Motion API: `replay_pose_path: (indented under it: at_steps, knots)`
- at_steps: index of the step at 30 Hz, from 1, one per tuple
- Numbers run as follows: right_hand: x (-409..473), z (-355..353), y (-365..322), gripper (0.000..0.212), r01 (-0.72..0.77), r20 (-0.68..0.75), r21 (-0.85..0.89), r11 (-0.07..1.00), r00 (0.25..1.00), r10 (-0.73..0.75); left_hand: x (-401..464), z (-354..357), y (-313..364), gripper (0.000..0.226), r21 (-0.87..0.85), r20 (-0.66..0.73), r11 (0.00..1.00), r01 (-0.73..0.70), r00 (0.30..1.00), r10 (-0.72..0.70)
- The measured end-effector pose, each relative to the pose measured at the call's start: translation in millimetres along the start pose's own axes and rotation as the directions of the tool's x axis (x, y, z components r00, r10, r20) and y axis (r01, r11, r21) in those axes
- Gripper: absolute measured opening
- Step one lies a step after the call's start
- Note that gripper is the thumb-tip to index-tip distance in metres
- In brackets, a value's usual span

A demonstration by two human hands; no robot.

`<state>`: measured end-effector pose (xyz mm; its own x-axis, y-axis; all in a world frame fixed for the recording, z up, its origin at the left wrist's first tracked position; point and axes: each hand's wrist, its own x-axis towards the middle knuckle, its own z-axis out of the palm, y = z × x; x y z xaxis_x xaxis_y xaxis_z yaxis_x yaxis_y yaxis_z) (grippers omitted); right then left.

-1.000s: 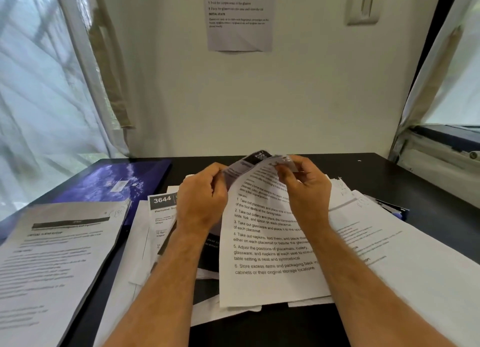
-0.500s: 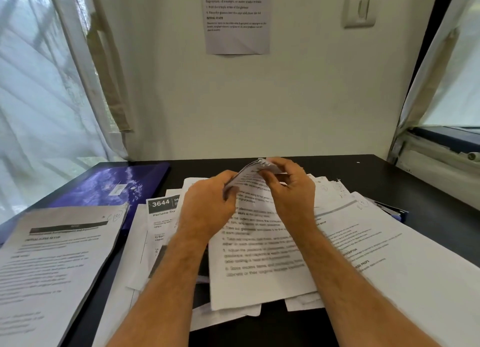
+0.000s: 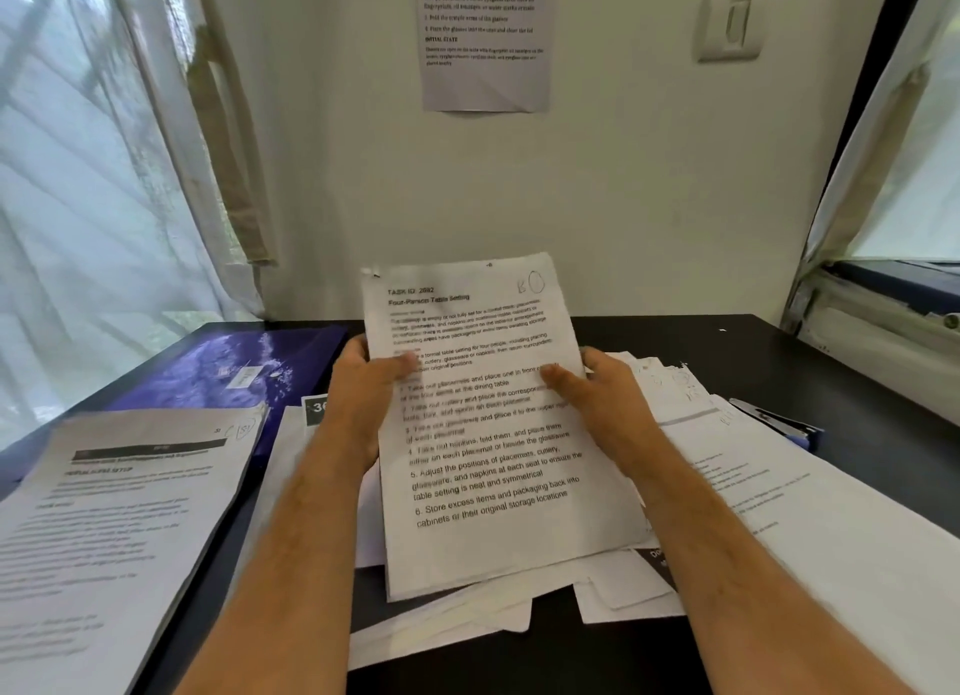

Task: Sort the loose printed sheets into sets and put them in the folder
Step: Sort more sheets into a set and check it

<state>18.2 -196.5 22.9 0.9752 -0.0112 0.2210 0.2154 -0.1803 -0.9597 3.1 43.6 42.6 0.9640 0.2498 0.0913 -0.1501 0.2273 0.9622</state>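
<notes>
A printed sheet (image 3: 493, 465) headed "Four-Person Table Setting" stands tilted up in front of me, its text facing me. My left hand (image 3: 363, 398) grips its left edge with the thumb on the front. My right hand (image 3: 602, 403) grips its right edge the same way. Under it lies a loose heap of printed sheets (image 3: 701, 434) on the black desk (image 3: 857, 393). A purple-blue folder (image 3: 234, 372) lies shut at the back left. Another set of sheets (image 3: 114, 528) lies at the front left.
The wall with a taped notice (image 3: 485, 39) stands just behind the desk. Curtains hang at the left and right. A dark blue clip-like object (image 3: 779, 421) peeks out from under the sheets on the right. More sheets (image 3: 831, 538) spread to the right front.
The sheet's top was folded over between my fingers; now it is flattened out and raised upright, and both hands have slid out to its side edges.
</notes>
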Motion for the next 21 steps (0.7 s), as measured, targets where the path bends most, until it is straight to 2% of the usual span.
replay_pose_path:
  at_steps: [2, 3, 4, 6, 9, 11, 13, 15, 17, 21]
  knots:
    - [0.4, -0.7, -1.4, 0.027, -0.022, -0.049, 0.045, 0.999, 0.999, 0.024, 3.2, -5.0, -2.8, 0.039, -0.031, 0.113, 0.988, 0.152, 0.983, -0.148]
    - [0.6, -1.1, -2.0, 0.028, -0.024, -0.07, 0.083, 0.996, 0.997, 0.03, 3.0, -6.7, -4.9, 0.041, 0.021, 0.177, 0.98, 0.197, 0.964, -0.197]
    - [0.3, -1.4, -3.0, 0.028, -0.023, -0.08, 0.128, 0.991, 0.996, 0.034, 1.8, -6.7, -6.9, 0.041, 0.086, 0.227, 0.974, 0.209, 0.948, -0.223]
    - [-0.6, -1.6, -4.4, 0.028, -0.036, -0.044, 0.203, 0.979, 0.998, 0.046, -0.7, -3.2, -9.6, 0.038, 0.164, 0.241, 0.972, 0.168, 0.949, -0.205]
    - [-6.6, -0.1, -6.2, 0.027, -0.094, 0.112, 0.229, 0.969, 0.991, 0.07, -2.6, 2.8, -5.6, 0.033, 0.133, 0.131, 0.991, 0.033, 0.99, -0.051]
    - [-11.5, 3.2, -11.0, 0.024, -0.032, 0.128, 0.206, 0.978, 0.992, 0.005, -4.7, 6.4, 1.1, 0.029, 0.065, 0.039, 0.988, -0.139, 0.99, 0.136]
    - [-12.9, 8.5, -17.9, 0.023, 0.097, 0.051, 0.191, 0.977, 0.993, -0.108, -9.2, 11.4, 7.9, 0.027, 0.07, -0.012, 0.922, -0.382, 0.924, 0.383]
    - [-12.4, 14.4, -23.8, 0.025, 0.197, -0.023, 0.152, 0.969, 0.98, -0.196, -13.8, 17.3, 11.7, 0.025, 0.103, -0.023, 0.838, -0.536, 0.841, 0.54]
    - [-12.4, 18.6, -25.1, 0.026, 0.241, -0.049, 0.112, 0.964, 0.97, -0.237, -12.9, 20.1, 10.3, 0.025, 0.12, -0.021, 0.82, -0.559, 0.825, 0.565]
    - [-13.9, 18.1, -16.2, 0.03, 0.181, -0.05, 0.074, 0.981, 0.983, -0.178, -7.2, 14.8, -5.0, 0.027, 0.146, 0.055, 0.874, -0.463, 0.886, 0.46]
